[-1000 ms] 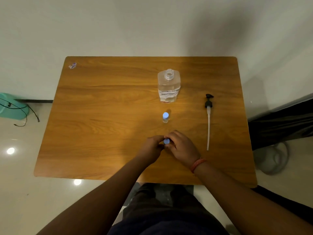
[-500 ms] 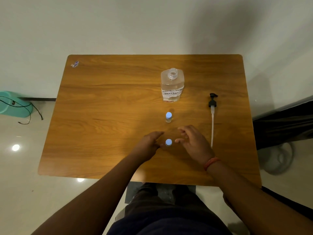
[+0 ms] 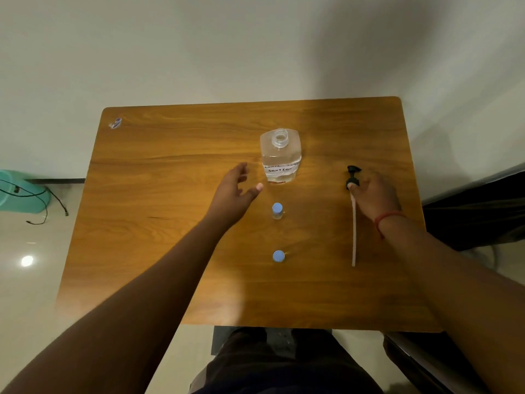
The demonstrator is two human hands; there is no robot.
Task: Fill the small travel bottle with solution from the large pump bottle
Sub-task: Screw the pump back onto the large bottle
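The left hand [image 3: 234,191] is reaching out over the wooden table [image 3: 176,223] with its fingers spread and relaxed, gripping nothing — the thumb tip is hovering just beside the near left corner of the large bottle [image 3: 280,157], not clearly touching it. The left forearm is stretching diagonally from the near left toward the table's middle.

The right hand [image 3: 375,194] is lying at the right side of the table, its fingers curling round the black pump head [image 3: 353,177]; the thumb is pressing on the collar, so the hand is grasping the pump. The pump's white tube [image 3: 354,234] is trailing toward the near edge, flat on the wood. A red band [image 3: 387,218] is circling the right wrist.

The large bottle is standing upright toward the far middle, its neck uncapped and clear liquid inside. The small travel bottle [image 3: 277,211] with a blue top is standing just nearer than it, between the two hands and touched by neither. A second blue-topped bottle [image 3: 278,256] is sitting nearer still — well apart from both hands.
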